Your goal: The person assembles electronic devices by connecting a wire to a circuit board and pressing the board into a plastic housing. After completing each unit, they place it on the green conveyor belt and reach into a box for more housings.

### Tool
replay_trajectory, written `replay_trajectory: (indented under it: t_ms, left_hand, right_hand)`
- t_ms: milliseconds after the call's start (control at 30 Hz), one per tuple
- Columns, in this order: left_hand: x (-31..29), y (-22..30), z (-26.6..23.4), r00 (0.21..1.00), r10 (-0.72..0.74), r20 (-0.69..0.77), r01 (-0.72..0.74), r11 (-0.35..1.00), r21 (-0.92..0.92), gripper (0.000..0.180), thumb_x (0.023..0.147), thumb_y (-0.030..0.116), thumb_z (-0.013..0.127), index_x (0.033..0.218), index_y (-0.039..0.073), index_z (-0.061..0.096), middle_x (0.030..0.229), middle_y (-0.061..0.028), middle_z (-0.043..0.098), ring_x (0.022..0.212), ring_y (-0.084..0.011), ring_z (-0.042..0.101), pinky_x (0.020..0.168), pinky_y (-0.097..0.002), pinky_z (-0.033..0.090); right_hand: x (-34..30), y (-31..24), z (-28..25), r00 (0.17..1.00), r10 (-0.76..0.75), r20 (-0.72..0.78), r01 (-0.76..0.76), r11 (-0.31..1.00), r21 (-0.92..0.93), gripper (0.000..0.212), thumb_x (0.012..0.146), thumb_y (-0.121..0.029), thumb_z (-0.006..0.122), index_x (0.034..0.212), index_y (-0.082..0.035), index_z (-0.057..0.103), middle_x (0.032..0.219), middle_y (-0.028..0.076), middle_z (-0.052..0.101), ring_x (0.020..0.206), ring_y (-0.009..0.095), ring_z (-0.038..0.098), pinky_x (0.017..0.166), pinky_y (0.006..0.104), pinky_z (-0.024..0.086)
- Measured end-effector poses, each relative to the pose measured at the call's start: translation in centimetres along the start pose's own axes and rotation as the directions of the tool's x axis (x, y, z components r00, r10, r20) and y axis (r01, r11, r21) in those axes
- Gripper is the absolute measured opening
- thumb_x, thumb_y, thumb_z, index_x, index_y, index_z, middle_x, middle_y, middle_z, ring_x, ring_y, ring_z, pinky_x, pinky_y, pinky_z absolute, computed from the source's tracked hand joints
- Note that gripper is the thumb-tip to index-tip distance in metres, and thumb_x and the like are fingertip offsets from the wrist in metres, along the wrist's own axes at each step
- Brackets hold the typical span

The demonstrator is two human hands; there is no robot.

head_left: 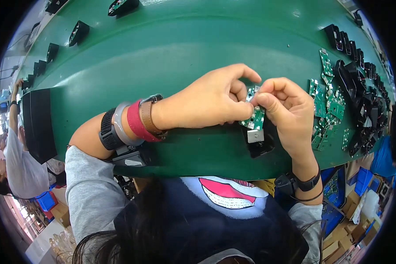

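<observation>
Near the front edge of the table, a small green circuit board sits between my hands. My left hand reaches in from the left, its thumb and curled fingers closed on the board's left side while the index finger arches above. At the upper right of the board, my right hand is closed in a pinch, thumb against index finger. Whatever lies between those tips is too small or hidden to name. Below the board show a silver square metal piece and a black plastic housing.
Loose green circuit boards lie in a pile on the right, beside many black housings. More black housings stand along the far left of the green table. A black box and another person are at left.
</observation>
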State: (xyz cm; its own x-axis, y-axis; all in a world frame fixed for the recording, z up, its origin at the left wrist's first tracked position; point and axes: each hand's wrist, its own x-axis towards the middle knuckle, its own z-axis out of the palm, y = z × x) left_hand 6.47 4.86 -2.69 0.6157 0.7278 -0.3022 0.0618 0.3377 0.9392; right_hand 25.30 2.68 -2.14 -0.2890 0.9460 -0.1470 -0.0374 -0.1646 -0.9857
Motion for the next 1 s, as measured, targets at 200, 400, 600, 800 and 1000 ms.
replay_trajectory:
  t_ms: [200,400,600,800,1000]
  left_hand:
    - [-0.1,-0.1,-0.2,0.993,-0.087,0.076,0.087,0.996,0.006,0.046,0.081,0.013,0.061,0.119,-0.01,0.051,0.064,-0.0024,0.058,0.051,-0.0078,0.054,0.046,-0.0215,0.042]
    - [0.1,0.0,-0.5,0.99,-0.127,0.067,0.127,0.992,0.004,0.037,0.086,0.01,0.055,0.121,-0.004,0.052,0.069,0.0019,0.053,0.054,-0.0054,0.053,0.048,-0.018,0.042]
    - [0.3,0.1,-0.4,0.985,-0.031,0.168,0.027,0.999,0.023,0.07,0.071,0.007,0.081,0.129,-0.005,0.043,0.079,0.0035,0.053,0.063,-0.0004,0.045,0.055,-0.0161,0.037]
    - [0.2,-0.8,0.1,0.999,0.024,0.042,-0.024,1.0,-0.005,0.071,0.07,0.008,0.084,0.128,-0.004,0.044,0.076,0.0043,0.049,0.06,0.0001,0.041,0.053,-0.0157,0.034]
    - [0.0,-0.8,0.4,0.995,0.099,-0.011,-0.097,0.988,0.119,0.071,0.07,0.007,0.084,0.128,-0.003,0.045,0.075,0.0046,0.046,0.059,0.0004,0.038,0.053,-0.015,0.033]
  right_hand:
    - [-0.6,0.2,-1.0,0.99,0.123,0.062,-0.123,0.992,-0.015,0.012,0.086,-0.002,0.067,0.097,0.002,0.065,0.084,0.005,0.067,0.063,0.003,0.053,0.054,0.0153,0.04]
    - [-0.9,0.6,-0.7,0.998,0.058,-0.005,-0.058,0.993,-0.1,0.011,0.086,0.002,0.064,0.097,0.003,0.065,0.09,0.005,0.066,0.072,0.005,0.056,0.06,0.0162,0.043]
    - [-0.6,1.5,-0.4,0.973,-0.229,-0.01,0.21,0.908,-0.361,0.008,0.084,0.007,0.061,0.092,0.004,0.064,0.092,0.006,0.062,0.074,0.007,0.057,0.06,0.0186,0.045]
    - [-1.0,0.7,-0.4,0.967,-0.237,-0.095,0.184,0.905,-0.382,0.025,0.081,0.009,0.064,0.102,0.0,0.054,0.084,0.004,0.063,0.065,0.007,0.056,0.059,0.0188,0.045]
    - [-1.2,0.8,-0.8,0.918,-0.394,0.043,0.343,0.735,-0.585,0.034,0.078,0.01,0.067,0.105,-0.001,0.051,0.086,0.007,0.062,0.066,0.01,0.058,0.058,0.0205,0.046]
